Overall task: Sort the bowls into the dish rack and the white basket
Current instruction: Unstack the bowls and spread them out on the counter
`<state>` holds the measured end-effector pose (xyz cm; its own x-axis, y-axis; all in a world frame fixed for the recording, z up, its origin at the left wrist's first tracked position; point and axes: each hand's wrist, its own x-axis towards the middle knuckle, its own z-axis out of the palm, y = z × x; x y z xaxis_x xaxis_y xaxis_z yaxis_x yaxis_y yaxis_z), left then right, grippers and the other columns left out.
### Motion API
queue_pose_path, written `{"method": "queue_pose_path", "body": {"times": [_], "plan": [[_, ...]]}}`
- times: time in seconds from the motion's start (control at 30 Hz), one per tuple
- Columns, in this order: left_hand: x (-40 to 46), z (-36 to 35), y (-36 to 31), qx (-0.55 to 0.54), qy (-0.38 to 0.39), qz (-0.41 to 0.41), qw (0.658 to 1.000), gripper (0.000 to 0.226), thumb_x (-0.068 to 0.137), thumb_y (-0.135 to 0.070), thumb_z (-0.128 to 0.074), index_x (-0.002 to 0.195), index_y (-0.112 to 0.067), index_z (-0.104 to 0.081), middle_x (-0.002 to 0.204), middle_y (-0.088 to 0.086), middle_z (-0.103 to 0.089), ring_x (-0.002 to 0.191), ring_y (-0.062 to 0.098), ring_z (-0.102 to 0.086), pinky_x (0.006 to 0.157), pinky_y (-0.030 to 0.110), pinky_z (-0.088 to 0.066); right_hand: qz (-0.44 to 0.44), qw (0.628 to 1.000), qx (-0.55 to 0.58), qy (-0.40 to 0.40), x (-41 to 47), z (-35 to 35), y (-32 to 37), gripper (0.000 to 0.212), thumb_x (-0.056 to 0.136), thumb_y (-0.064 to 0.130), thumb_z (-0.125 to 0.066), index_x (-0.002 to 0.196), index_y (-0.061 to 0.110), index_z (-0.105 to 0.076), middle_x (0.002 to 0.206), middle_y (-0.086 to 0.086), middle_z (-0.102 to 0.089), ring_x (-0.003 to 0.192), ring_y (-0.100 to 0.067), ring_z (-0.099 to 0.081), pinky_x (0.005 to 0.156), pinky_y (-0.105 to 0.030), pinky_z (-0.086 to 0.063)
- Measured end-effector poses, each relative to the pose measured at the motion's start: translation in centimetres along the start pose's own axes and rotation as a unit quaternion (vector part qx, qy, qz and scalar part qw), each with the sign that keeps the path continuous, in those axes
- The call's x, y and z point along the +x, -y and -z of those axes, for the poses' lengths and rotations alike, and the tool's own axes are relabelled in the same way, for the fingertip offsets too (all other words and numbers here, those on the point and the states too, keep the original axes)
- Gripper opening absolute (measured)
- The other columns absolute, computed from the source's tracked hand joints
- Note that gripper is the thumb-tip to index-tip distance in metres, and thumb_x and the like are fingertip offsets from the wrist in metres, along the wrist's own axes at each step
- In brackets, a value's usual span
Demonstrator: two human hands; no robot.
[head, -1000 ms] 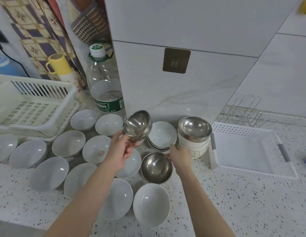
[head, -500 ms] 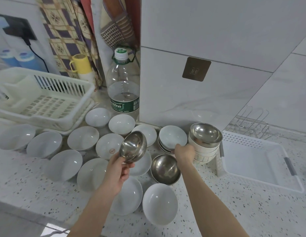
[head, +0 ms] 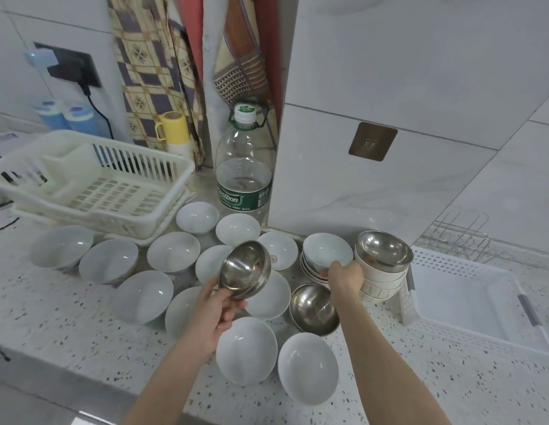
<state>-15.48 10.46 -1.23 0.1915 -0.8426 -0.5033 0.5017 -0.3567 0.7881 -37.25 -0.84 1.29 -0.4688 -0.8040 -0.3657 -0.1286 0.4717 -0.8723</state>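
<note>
Left hand (head: 216,314) has its fingers and thumb pinched on the rim of a steel bowl (head: 245,269), holding it tilted up off the counter, above the white bowls. Right hand (head: 345,276) is curled around the side of a stack of cream bowls (head: 379,282) with another steel bowl (head: 384,247) sitting on top; fingers are hidden behind the stack, so I'd only guess they're wrapped around it. A third steel bowl (head: 314,309) sits on the speckled counter (head: 420,378) just below that hand, next to a short stack of white bowls (head: 325,256).

About a dozen loose white bowls (head: 245,351) are spread across the counter's middle and left. Dish rack (head: 92,182) sits at the back left with nothing in it, white basket (head: 478,302) at the right edge, also bare inside.

Readable stuff: the big water bottle (head: 244,176) by the wall has a green label that looks like "estbon", first letter cut off. One white bowl (head: 278,250) has a small reddish stamp I can't read.
</note>
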Motion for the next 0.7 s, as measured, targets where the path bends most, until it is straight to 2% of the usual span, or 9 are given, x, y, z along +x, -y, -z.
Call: {"method": "queue_pose_path", "body": {"times": [0.03,0.13,0.2,0.23,0.3,0.37,0.53,0.63,0.7], "plan": [[-0.1,0.3,-0.2,-0.002,-0.001,0.003,1.000,0.027,0.094,-0.010,-0.057,0.119,-0.019,-0.059,0.069,0.019,-0.067,0.037,0.007,-0.037,0.029,0.016,-0.025,0.008,1.000,0.004,-0.001,-0.3,0.1,0.1,0.041,0.092,0.004,-0.046,0.133,0.000,-0.046,0.098,-0.015,-0.068,0.082,-0.021,-0.062,0.072,-0.032,-0.043],[-0.3,0.9,-1.0,-0.015,-0.001,0.014,1.000,0.027,0.093,-0.011,-0.060,0.117,-0.022,-0.059,0.073,0.023,-0.068,0.037,0.008,-0.040,0.029,0.016,-0.025,0.038,0.999,0.020,-0.008,-1.6,0.3,0.3,0.040,0.090,0.000,-0.045,0.129,0.002,-0.051,0.091,-0.004,-0.061,0.060,-0.003,-0.053,0.055,-0.020,-0.041],[-0.6,1.1,-1.6,-0.010,0.008,0.017,1.000,0.027,0.093,-0.011,-0.060,0.117,-0.023,-0.060,0.073,0.023,-0.069,0.036,0.007,-0.040,0.030,0.016,-0.025,0.051,0.998,0.023,-0.010,-2.7,0.5,0.3,0.039,0.088,0.000,-0.045,0.125,0.006,-0.054,0.094,-0.005,-0.063,0.058,-0.004,-0.056,0.049,-0.018,-0.039],[-0.7,1.2,-2.0,-0.004,0.012,0.018,1.000,0.027,0.093,-0.010,-0.060,0.118,-0.022,-0.059,0.073,0.023,-0.069,0.036,0.007,-0.041,0.030,0.016,-0.024,0.055,0.998,0.025,-0.008,-3.3,0.7,0.2,0.037,0.087,0.001,-0.045,0.122,0.008,-0.055,0.094,-0.007,-0.067,0.062,-0.009,-0.062,0.050,-0.021,-0.042],[-1.0,1.3,-2.5,0.010,0.019,0.019,1.000,0.029,0.094,-0.009,-0.058,0.121,-0.020,-0.056,0.072,0.022,-0.070,0.037,0.007,-0.044,0.030,0.016,-0.024,0.049,0.998,0.035,-0.014,-4.3,1.2,-0.3,0.034,0.085,0.003,-0.045,0.116,0.013,-0.055,0.098,-0.015,-0.071,0.078,-0.024,-0.068,0.062,-0.030,-0.050],[-1.3,1.5,-3.1,0.027,0.026,0.021,0.999,0.033,0.094,-0.007,-0.057,0.125,-0.020,-0.054,0.071,0.020,-0.070,0.038,0.007,-0.050,0.030,0.015,-0.023,0.030,0.998,0.047,-0.035,-5.0,1.9,-1.2,0.037,0.084,0.004,-0.046,0.119,0.014,-0.055,0.108,-0.017,-0.068,0.088,-0.029,-0.065,0.070,-0.036,-0.051],[-1.9,2.2,-3.7,0.073,0.057,0.034,0.995,0.043,0.095,-0.006,-0.057,0.133,-0.022,-0.048,0.078,0.021,-0.071,0.039,0.006,-0.054,0.033,0.016,-0.021,-0.019,0.991,0.099,-0.084,-7.8,2.2,-2.7,0.043,0.088,0.003,-0.047,0.130,0.008,-0.047,0.102,-0.017,-0.064,0.059,-0.014,-0.058,0.046,-0.021,-0.040],[-2.1,3.1,-3.7,0.098,0.073,0.046,0.991,0.045,0.095,-0.004,-0.056,0.134,-0.025,-0.048,0.075,0.020,-0.072,0.038,0.006,-0.051,0.034,0.017,-0.020,-0.063,0.987,0.120,-0.091,-9.4,1.6,-3.4,0.046,0.090,0.003,-0.047,0.135,0.009,-0.043,0.114,-0.024,-0.062,0.065,-0.018,-0.054,0.050,-0.025,-0.039],[-2.2,3.7,-3.7,0.115,0.077,0.047,0.989,0.047,0.095,-0.006,-0.056,0.136,-0.027,-0.047,0.074,0.020,-0.071,0.041,0.008,-0.047,0.034,0.017,-0.021,-0.079,0.984,0.130,-0.095,-10.3,1.2,-3.9,0.047,0.090,0.004,-0.046,0.136,0.009,-0.042,0.112,-0.024,-0.061,0.062,-0.017,-0.047,0.051,-0.026,-0.037]]}}
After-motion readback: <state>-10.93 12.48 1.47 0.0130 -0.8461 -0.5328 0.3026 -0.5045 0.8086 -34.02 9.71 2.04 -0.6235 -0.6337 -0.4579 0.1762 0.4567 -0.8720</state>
